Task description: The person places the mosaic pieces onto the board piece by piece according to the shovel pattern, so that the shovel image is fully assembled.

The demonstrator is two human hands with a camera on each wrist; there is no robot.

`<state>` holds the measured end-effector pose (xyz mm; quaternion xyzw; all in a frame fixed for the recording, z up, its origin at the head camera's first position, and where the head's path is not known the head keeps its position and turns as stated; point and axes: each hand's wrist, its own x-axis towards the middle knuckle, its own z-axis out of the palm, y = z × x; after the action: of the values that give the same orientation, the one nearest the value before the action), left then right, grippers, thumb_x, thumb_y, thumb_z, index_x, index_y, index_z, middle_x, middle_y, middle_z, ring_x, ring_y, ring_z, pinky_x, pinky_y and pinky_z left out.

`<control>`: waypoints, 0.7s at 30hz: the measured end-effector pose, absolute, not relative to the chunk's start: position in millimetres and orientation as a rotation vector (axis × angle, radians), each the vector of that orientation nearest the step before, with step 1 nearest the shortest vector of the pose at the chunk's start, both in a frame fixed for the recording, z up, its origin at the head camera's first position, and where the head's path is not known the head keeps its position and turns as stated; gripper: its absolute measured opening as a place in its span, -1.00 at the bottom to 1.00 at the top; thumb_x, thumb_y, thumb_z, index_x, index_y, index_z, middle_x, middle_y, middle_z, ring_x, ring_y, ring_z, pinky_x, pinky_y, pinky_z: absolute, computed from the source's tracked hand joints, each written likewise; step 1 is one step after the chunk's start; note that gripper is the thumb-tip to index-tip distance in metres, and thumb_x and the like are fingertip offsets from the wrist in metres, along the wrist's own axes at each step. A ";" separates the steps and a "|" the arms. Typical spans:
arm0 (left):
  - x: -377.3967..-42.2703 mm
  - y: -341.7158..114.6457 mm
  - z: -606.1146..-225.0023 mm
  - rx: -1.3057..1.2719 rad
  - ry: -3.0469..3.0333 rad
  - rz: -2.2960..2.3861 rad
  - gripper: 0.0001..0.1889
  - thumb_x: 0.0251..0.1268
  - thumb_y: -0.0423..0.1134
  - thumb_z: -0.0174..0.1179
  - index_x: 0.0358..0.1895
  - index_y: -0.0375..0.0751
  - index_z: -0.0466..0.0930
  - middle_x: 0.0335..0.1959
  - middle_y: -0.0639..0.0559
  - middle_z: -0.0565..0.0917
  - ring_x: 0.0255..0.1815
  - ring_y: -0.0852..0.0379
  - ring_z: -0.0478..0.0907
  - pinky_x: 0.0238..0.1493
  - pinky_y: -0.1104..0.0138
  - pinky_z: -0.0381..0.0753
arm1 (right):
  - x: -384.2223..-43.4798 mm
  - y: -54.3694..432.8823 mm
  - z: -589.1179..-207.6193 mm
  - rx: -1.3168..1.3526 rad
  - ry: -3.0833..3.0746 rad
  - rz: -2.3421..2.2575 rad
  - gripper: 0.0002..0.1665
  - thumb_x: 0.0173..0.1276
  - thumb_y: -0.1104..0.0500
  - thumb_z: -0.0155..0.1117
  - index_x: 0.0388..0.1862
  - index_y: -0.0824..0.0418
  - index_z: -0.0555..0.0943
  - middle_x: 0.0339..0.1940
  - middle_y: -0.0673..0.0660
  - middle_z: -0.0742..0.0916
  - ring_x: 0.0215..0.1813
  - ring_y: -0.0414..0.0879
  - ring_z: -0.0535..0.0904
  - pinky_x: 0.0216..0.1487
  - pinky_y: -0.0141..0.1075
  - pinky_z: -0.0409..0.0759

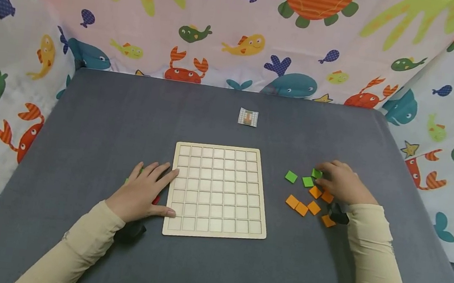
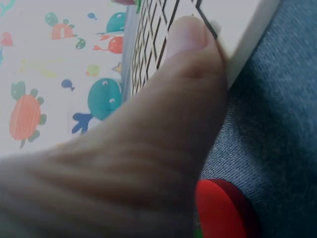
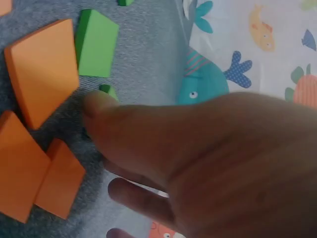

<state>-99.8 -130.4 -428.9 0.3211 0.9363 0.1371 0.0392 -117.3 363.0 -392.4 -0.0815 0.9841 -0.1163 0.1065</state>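
Observation:
A square wooden grid board [image 1: 221,192] lies flat on the table. My left hand [image 1: 143,192] rests at its left edge with fingers spread, the thumb [image 2: 190,44] lying over the rim. Partly hidden under that palm are a red piece [image 1: 156,200] and a bit of green. To the right of the board, my right hand [image 1: 342,182] pinches a small green tile [image 1: 316,173] between thumb and fingers; in the right wrist view the thumb covers most of it. Beside that hand lie green tiles [image 1: 291,177] and several orange tiles [image 1: 292,201].
A small printed card [image 1: 248,117] lies behind the board on the grey table [image 1: 137,117]. A curtain [image 1: 231,30] with sea-animal prints hangs along the back and sides. Dark wrist devices [image 1: 337,214] sit below the sleeves.

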 end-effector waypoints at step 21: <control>-104.8 -129.3 -426.5 1.084 2.871 0.340 0.09 -0.15 0.37 0.32 0.40 -0.32 0.27 0.30 -0.34 0.38 0.26 -0.32 0.35 0.21 -0.11 0.38 | -135.7 332.1 -384.3 -0.427 2.982 -0.430 -0.71 0.36 0.24 0.23 -0.02 0.39 0.55 -0.09 0.28 0.61 -0.01 0.15 0.50 0.01 0.04 0.51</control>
<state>-104.8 -129.3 -426.5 0.3508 0.9296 0.1100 0.0269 -135.7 332.1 -384.3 -0.1402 0.9788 -0.1410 0.0492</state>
